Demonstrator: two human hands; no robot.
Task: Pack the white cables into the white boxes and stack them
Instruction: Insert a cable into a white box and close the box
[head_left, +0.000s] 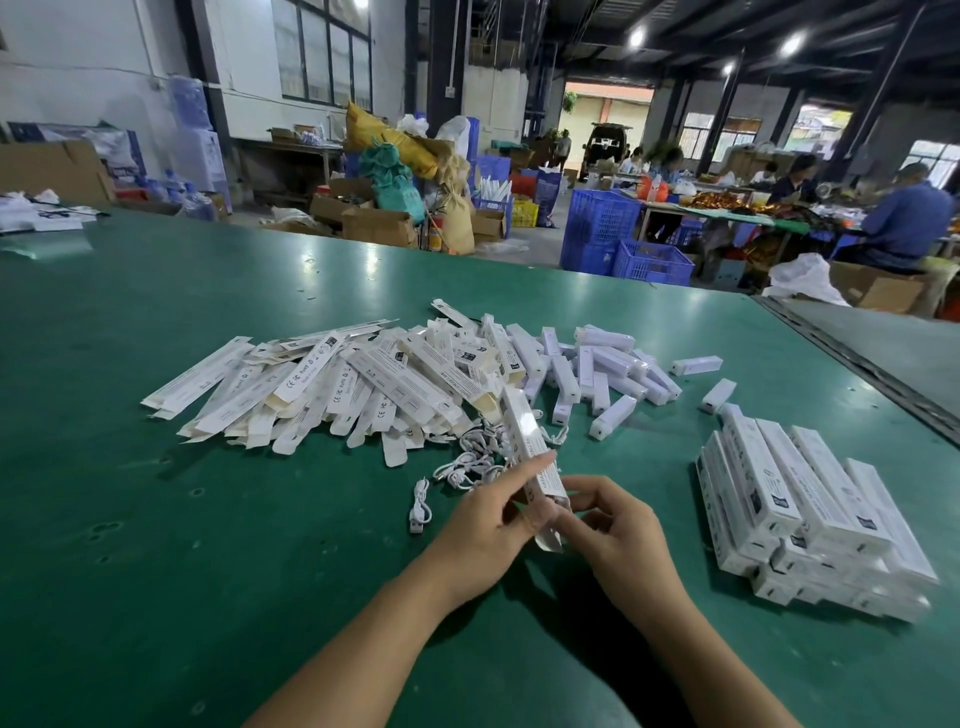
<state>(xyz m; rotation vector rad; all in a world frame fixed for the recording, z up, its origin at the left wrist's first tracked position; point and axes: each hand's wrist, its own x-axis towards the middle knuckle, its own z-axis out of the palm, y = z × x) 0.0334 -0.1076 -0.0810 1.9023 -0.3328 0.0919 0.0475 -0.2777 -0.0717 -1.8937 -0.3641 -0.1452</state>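
A green tabletop fills the view. Taking the hands as the dial's centre, a wide heap of flat boxes lies at ten to eleven o'clock, unfolded and overlapping, printed faces up. At three o'clock sits a stack of closed boxes, laid side by side in layers, long sides touching. At twelve to one o'clock small white blocks lie scattered, touching the heap's right edge, with two blocks off alone towards two o'clock.

The left hand has its grip curled round the lower part of one box, which is raised off the tabletop and tilts away towards twelve o'clock. The right hand has its grip pinching the near end of the same box, thumb and fingers bent in on it.

Coiled cables lie in a tangle just beyond the left hand at eleven o'clock, at the heap's near edge. One cable lies apart from the tangle at nine o'clock, near the left hand.
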